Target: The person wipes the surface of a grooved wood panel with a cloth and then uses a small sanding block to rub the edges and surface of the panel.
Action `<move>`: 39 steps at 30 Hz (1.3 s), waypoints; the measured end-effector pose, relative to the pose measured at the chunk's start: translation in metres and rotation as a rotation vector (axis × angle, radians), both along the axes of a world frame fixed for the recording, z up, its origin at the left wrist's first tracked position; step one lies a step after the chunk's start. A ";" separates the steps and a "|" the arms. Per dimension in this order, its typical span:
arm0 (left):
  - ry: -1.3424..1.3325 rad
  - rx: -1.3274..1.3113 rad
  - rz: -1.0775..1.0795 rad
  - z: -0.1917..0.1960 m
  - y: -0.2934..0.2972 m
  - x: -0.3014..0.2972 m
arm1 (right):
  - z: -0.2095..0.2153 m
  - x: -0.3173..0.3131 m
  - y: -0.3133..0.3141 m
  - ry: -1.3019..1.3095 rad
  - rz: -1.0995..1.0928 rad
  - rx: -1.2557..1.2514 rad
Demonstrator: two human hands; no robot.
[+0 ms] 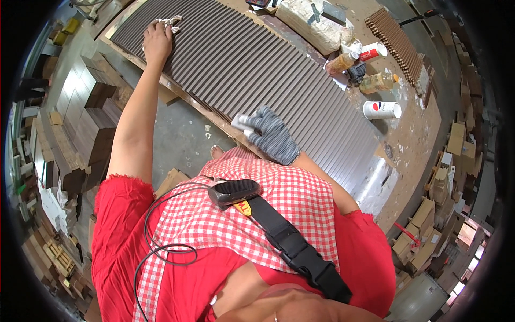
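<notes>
My bare left hand (156,44) reaches to the far left end of a long, ribbed grey-brown panel (241,64). Its fingers close over a crumpled whitish cloth (173,21) pressed on the ribs. My right hand (272,135), in a grey knit glove, is over the panel's near edge around its middle. White shows at that hand's fingertips, smeared by motion; whether this is a held piece or part of the glove, I cannot tell. The panel lies on a worn, stained workbench (416,129).
Beyond the panel stand a white wrapped block (308,24), two bottles (378,82) with yellowish contents, and white paper cups (382,110). A brown ribbed piece (394,45) lies at the far right. Stacked boards (88,102) are on the floor left; cartons (424,231) line the right.
</notes>
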State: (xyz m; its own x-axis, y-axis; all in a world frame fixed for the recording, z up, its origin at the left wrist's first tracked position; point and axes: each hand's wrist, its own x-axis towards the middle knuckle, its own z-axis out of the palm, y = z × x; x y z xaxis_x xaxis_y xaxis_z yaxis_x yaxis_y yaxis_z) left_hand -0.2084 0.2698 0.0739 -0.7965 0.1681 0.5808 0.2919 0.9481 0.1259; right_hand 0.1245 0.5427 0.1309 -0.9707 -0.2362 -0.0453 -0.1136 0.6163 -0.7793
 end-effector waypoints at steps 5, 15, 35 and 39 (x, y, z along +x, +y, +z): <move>-0.013 0.008 -0.002 0.000 0.000 -0.001 | 0.003 -0.009 0.008 0.049 0.003 0.008; -0.048 -0.001 0.023 0.001 0.004 0.002 | 0.005 -0.005 0.001 -0.008 0.016 0.000; -0.027 0.009 -0.007 0.008 0.011 0.001 | 0.004 -0.017 -0.004 0.088 0.009 -0.010; -0.021 0.008 0.009 0.005 -0.001 0.002 | -0.008 -0.045 0.023 0.303 -0.079 0.008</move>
State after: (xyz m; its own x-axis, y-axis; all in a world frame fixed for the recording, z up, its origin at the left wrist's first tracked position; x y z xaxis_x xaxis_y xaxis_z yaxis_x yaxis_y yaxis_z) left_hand -0.2065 0.2684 0.0794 -0.8099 0.1564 0.5654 0.2810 0.9495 0.1398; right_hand 0.0798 0.5660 0.1232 -0.9557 -0.1598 0.2473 -0.2911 0.6382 -0.7127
